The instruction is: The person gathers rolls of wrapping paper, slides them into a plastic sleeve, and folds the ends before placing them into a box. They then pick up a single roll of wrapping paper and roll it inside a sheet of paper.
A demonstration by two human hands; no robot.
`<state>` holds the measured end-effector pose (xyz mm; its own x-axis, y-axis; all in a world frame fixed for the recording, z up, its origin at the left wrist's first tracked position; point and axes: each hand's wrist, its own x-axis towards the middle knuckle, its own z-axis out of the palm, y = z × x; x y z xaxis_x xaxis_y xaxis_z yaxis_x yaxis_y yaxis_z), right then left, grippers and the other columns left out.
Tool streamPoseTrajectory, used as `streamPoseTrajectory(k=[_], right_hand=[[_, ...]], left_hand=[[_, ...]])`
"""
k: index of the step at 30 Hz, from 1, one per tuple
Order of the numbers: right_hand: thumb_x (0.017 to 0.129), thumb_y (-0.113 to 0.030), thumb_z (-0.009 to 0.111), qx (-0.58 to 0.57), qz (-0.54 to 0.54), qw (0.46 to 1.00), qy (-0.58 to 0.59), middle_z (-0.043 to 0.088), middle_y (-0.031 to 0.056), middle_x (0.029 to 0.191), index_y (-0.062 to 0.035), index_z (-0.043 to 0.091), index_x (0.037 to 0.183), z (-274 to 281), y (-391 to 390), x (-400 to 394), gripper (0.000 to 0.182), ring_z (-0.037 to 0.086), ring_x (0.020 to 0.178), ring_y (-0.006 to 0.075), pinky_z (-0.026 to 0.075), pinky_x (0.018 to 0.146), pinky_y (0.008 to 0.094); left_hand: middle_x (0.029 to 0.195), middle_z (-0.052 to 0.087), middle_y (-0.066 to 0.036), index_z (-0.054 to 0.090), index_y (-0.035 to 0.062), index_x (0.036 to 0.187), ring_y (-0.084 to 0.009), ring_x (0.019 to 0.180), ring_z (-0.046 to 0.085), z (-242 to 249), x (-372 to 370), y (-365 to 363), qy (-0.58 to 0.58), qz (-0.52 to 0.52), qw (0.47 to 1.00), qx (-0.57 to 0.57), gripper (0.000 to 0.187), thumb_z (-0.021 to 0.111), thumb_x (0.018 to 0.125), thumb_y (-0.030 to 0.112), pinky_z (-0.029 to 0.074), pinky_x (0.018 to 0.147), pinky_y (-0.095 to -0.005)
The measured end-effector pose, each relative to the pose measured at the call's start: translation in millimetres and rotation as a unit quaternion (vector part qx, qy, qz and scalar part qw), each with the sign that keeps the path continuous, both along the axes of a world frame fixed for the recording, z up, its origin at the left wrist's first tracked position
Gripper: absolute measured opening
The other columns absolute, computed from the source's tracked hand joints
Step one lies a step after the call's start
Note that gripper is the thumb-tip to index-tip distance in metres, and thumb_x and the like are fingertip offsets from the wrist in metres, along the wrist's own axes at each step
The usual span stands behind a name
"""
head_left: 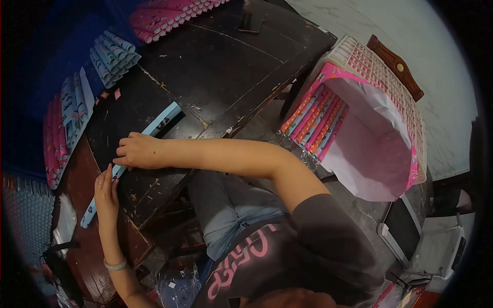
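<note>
A long light-blue patterned paper roll (158, 121) lies slantwise across the dark table, one end over the black top and the other over a reddish-brown surface. My right hand (141, 151) reaches across from the right, its fingers curled over the middle of the roll. Just below it, my left hand (106, 191) grips the roll too, fingers along its side. The two hands are almost touching. Part of the roll is hidden beneath the fingers.
Stacked pink rolls (169, 18) and light-blue rolls (113, 57) line the table's far left side. A phone-like dark object (251, 23) lies at the back. On the right, a crate (354, 49) holds wrapped colourful rolls (316, 120) beside a large paper sheet (367, 149).
</note>
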<state>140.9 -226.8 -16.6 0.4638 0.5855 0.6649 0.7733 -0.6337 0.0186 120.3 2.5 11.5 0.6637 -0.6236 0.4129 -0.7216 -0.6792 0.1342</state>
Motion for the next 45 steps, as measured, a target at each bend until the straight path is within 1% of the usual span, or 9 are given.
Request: streamPoseTrajectory(k=[8, 11, 15, 17, 21, 27, 34, 40, 45], right_hand=[[0.080, -0.026, 0.068, -0.051, 0.020, 0.983, 0.174, 0.062, 0.0038, 0.101, -0.0119, 0.070, 0.106, 24.4, 4.7, 14.9, 0.030, 0.056, 0.102, 0.0243, 0.048, 0.081, 0.0381], [0.079, -0.031, 0.070, -0.102, 0.068, 0.907, 0.403, 0.063, 0.0073, 0.104, -0.0115, 0.071, 0.108, 38.1, 5.8, 30.5, 0.035, 0.058, 0.103, 0.0294, 0.048, 0.085, 0.0380], [0.079, -0.030, 0.070, -0.072, 0.080, 0.939, 0.326, 0.062, 0.0055, 0.101, -0.0113, 0.071, 0.106, 26.5, 3.0, 20.1, 0.033, 0.058, 0.101, 0.0265, 0.047, 0.084, 0.0374], [0.077, -0.027, 0.071, -0.002, 0.040, 0.993, 0.115, 0.061, 0.0024, 0.097, -0.0123, 0.071, 0.102, 22.0, -0.9, -3.0, 0.029, 0.057, 0.097, 0.0226, 0.045, 0.082, 0.0359], [0.073, -0.024, 0.073, 0.014, 0.054, 0.998, 0.037, 0.060, 0.0004, 0.092, -0.0140, 0.070, 0.099, 13.9, -2.6, -8.3, 0.028, 0.056, 0.094, 0.0200, 0.043, 0.079, 0.0344], [0.072, -0.027, 0.075, 0.026, 0.051, 0.989, 0.137, 0.063, 0.0034, 0.096, -0.0150, 0.073, 0.096, 18.8, 1.7, 3.0, 0.028, 0.059, 0.098, 0.0252, 0.048, 0.080, 0.0384], [0.078, -0.032, 0.071, 0.015, 0.129, 0.934, 0.332, 0.065, 0.0134, 0.088, -0.0092, 0.072, 0.098, 37.1, -9.9, 16.2, 0.031, 0.062, 0.086, 0.0322, 0.048, 0.075, 0.0411], [0.076, -0.027, 0.076, -0.002, 0.104, 0.930, 0.354, 0.064, 0.0112, 0.086, -0.0070, 0.072, 0.101, 55.5, -10.2, 10.1, 0.032, 0.059, 0.082, 0.0282, 0.046, 0.073, 0.0399], [0.080, -0.033, 0.073, -0.174, 0.094, 0.859, 0.472, 0.067, 0.0129, 0.080, -0.0045, 0.072, 0.096, 100.5, 8.9, 56.4, 0.032, 0.064, 0.075, 0.0242, 0.050, 0.069, 0.0348]], left_hand=[[0.115, 0.059, -0.019, 0.048, 0.0038, 0.133, -0.0331, 0.105, 0.058, -0.2, -6.3, -1.5, 0.005, 0.038, 0.999, 0.018, 0.044, 0.055, 0.090, 0.002, 0.046, 0.088, -0.0390], [0.117, 0.058, -0.019, 0.046, 0.0028, 0.134, -0.0346, 0.107, 0.057, 2.9, -14.2, -3.2, 0.002, 0.042, 0.999, 0.034, 0.045, 0.056, 0.090, 0.006, 0.046, 0.087, -0.0401], [0.119, 0.058, -0.020, 0.044, 0.0038, 0.134, -0.0352, 0.107, 0.057, 0.9, -14.5, -2.1, -0.034, 0.041, 0.997, 0.062, 0.047, 0.058, 0.089, 0.007, 0.047, 0.087, -0.0407], [0.117, 0.059, -0.020, 0.045, 0.0032, 0.132, -0.0363, 0.105, 0.058, 2.3, -14.1, -2.4, -0.010, 0.034, 0.998, 0.048, 0.045, 0.058, 0.088, 0.007, 0.047, 0.087, -0.0416], [0.116, 0.059, -0.020, 0.047, 0.0026, 0.130, -0.0371, 0.103, 0.058, 0.4, -11.6, -1.2, -0.018, 0.028, 0.999, 0.043, 0.044, 0.058, 0.088, 0.007, 0.047, 0.086, -0.0421], [0.115, 0.060, -0.020, 0.048, 0.0025, 0.129, -0.0368, 0.102, 0.058, 0.1, -12.3, 0.7, -0.037, 0.031, 0.998, 0.030, 0.044, 0.060, 0.086, 0.005, 0.047, 0.086, -0.0417], [0.110, 0.060, -0.021, 0.052, -0.0009, 0.119, -0.0384, 0.103, 0.057, 11.8, -16.4, -3.7, 0.010, -0.017, 1.000, -0.019, 0.038, 0.061, 0.082, 0.006, 0.047, 0.087, -0.0439], [0.109, 0.061, -0.016, 0.053, 0.0009, 0.109, -0.0344, 0.101, 0.058, 1.8, -11.6, 1.2, 0.029, -0.018, 0.999, -0.040, 0.033, 0.065, 0.081, 0.012, 0.048, 0.084, -0.0421], [0.097, 0.062, -0.011, 0.055, 0.0030, 0.099, -0.0289, 0.091, 0.061, -17.7, -4.3, -0.3, -0.068, -0.025, 0.994, -0.080, 0.027, 0.065, 0.079, 0.019, 0.049, 0.077, -0.0387]])
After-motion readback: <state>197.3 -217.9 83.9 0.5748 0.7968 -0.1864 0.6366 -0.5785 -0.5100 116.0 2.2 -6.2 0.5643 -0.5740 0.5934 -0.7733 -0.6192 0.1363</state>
